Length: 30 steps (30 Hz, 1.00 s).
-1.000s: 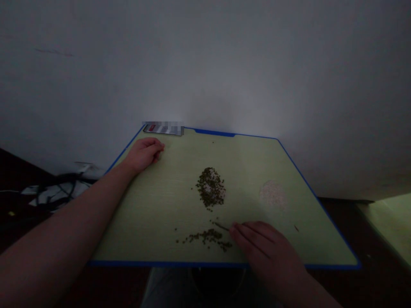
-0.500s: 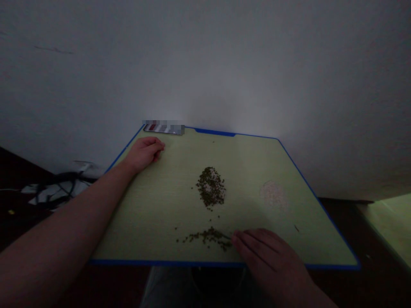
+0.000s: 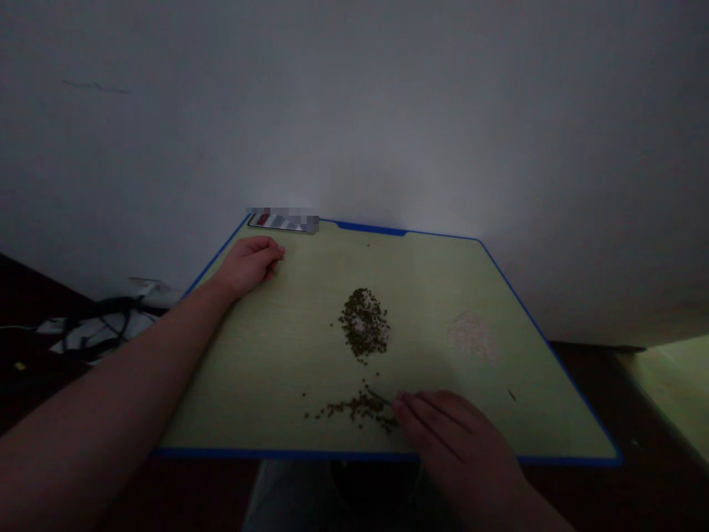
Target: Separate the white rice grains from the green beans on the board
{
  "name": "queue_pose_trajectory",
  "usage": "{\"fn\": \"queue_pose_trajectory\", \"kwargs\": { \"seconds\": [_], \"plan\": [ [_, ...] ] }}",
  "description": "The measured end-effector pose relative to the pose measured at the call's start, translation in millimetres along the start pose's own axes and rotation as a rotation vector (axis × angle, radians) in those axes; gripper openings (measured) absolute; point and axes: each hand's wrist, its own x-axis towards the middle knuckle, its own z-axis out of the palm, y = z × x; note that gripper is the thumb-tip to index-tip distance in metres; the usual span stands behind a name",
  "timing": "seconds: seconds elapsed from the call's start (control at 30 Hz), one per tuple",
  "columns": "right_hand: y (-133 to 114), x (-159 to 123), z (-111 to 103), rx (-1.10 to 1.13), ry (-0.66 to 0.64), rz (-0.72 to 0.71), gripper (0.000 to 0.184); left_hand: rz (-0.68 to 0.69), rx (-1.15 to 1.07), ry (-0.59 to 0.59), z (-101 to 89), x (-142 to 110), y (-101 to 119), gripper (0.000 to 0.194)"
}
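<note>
Moved since the earlier frame: right hand [image 3: 457, 432] and thin stick [image 3: 379, 397], its tip now at the far side of the bean row [image 3: 362, 406], near the worktop [image 3: 266, 369]'s front edge. Right hand: pinching the stick towards one end, presumably leaving the tip free among small beans. Left hand [image 3: 249, 264]: loosely closed, resting, perhaps for support. Mixed pile [image 3: 360, 325]: beans and pale grains, mid-worktop. Pale heap [image 3: 473, 336]: to the right, well apart, likely against mingling.

A thin dark stick [image 3: 379, 397] slants beside scattered grains [image 3: 362, 406], apparently dull green.
</note>
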Motion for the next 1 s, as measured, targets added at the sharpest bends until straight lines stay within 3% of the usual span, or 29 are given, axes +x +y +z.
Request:
{"fn": "queue_pose_trajectory", "kwargs": {
  "seconds": [0.37,1.0],
  "plan": [
    [-1,0,-7,0.096,0.002,-0.057,0.033,-0.002,0.015,-0.003,-0.9,2,-2,0.017],
    [0,-2,-15,0.03,0.002,-0.05,0.035,-0.004,0.012,-0.01,0.3,-1,3,0.018]
  ]
}}
